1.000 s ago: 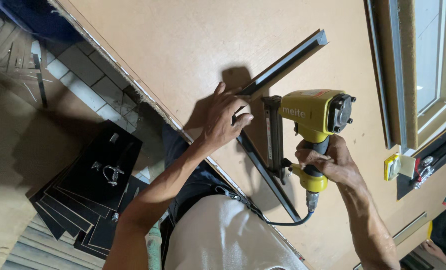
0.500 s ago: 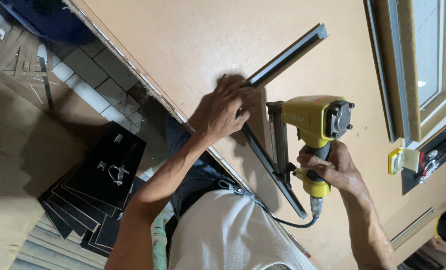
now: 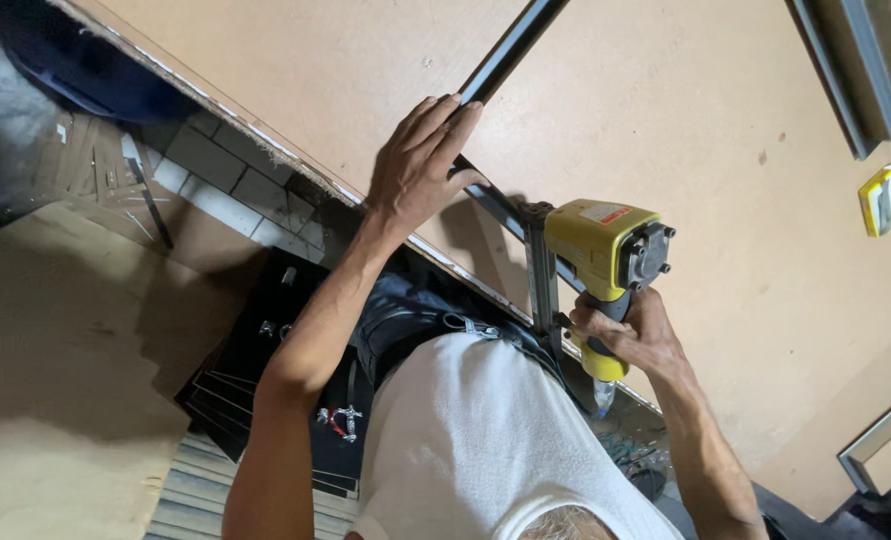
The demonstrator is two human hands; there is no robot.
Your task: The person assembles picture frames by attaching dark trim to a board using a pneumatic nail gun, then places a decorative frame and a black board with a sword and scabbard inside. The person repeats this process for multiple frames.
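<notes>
On the tan board table (image 3: pixel 725 300), seen from above by the head camera, two dark moulding strips meet at a corner and make part of a frame. The left hand (image 3: pixel 420 170) lies on this corner: its palm is pressing down and its fingers (image 3: pixel 455 110) are stretched along the upper frame strip (image 3: pixel 510 45), which runs up and to the right until the top edge of the picture. The fingers are flat and extended on the strip, not clenched around it. The lower frame strip (image 3: pixel 495 205) goes from under this hand down and to the right, toward the tool. The right hand (image 3: pixel 630 330) is closed firmly around the handle of a yellow pneumatic nail gun (image 3: pixel 605 250); whether a finger is on the trigger, I cannot tell. The long grey magazine (image 3: pixel 542 275) of the gun hangs beside the handle, and its nose is touching the lower strip, just beside the left hand. Below the table edge a stack of black frames (image 3: pixel 265 340) lies on the floor, near the person's white shirt (image 3: pixel 485 440). At the right edge of the table a small yellow object (image 3: pixel 880 200) is visible, well apart from both hands.
</notes>
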